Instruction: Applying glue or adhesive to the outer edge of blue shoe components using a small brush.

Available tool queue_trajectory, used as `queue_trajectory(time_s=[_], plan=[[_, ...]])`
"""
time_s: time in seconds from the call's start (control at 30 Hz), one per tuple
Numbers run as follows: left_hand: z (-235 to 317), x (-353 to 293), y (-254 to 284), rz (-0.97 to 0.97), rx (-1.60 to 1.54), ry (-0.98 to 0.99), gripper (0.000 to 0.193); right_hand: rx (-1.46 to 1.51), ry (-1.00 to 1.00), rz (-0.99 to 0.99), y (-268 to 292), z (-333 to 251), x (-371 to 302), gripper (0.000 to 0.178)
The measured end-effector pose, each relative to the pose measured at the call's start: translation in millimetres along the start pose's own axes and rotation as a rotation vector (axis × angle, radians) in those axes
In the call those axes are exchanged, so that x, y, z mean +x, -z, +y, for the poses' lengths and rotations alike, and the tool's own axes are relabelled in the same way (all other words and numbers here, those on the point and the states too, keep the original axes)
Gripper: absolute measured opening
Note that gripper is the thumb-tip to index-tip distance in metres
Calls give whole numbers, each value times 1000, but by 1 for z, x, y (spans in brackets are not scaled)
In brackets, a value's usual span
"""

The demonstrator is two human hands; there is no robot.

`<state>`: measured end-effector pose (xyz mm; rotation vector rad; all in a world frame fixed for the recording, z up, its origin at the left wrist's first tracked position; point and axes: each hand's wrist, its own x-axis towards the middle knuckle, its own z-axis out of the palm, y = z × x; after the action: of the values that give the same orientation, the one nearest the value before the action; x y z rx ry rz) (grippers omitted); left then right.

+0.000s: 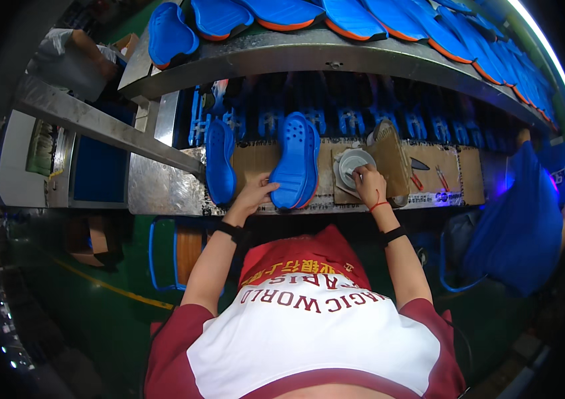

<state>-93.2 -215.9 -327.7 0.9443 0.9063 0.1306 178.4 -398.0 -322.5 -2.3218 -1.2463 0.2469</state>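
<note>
My left hand (256, 193) grips the near left edge of a blue shoe sole (290, 159), which has small holes toward its far end. A second blue sole with an orange edge lies partly hidden beneath it. To the left, another pair of blue soles (220, 163) rests on the work ledge. My right hand (370, 186) is over a white bowl (357, 159), its fingers pinched together and dipping in at the near rim. Whatever those fingers hold, if anything, is too small to make out.
A brown board (394, 159) stands right of the bowl, then a knife (418, 164) and a red-handled tool (442, 178). Blue soles (282, 12) line the metal shelf (336, 65) above. A metal bar (109, 126) slants across at left. People are at both sides.
</note>
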Motion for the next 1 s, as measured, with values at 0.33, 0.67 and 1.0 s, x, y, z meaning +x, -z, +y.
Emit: queue_trajectory(time_s=[0.33, 0.67, 1.0], plan=[[59, -90, -49, 11, -49, -401, 62, 39, 1, 86, 19, -13, -1, 13], [80, -91, -101, 225, 82, -697, 44, 522, -44, 122, 83, -59, -19, 8], [94, -101, -121, 350, 502, -874, 53, 488, 359, 196, 113, -139, -26, 11]])
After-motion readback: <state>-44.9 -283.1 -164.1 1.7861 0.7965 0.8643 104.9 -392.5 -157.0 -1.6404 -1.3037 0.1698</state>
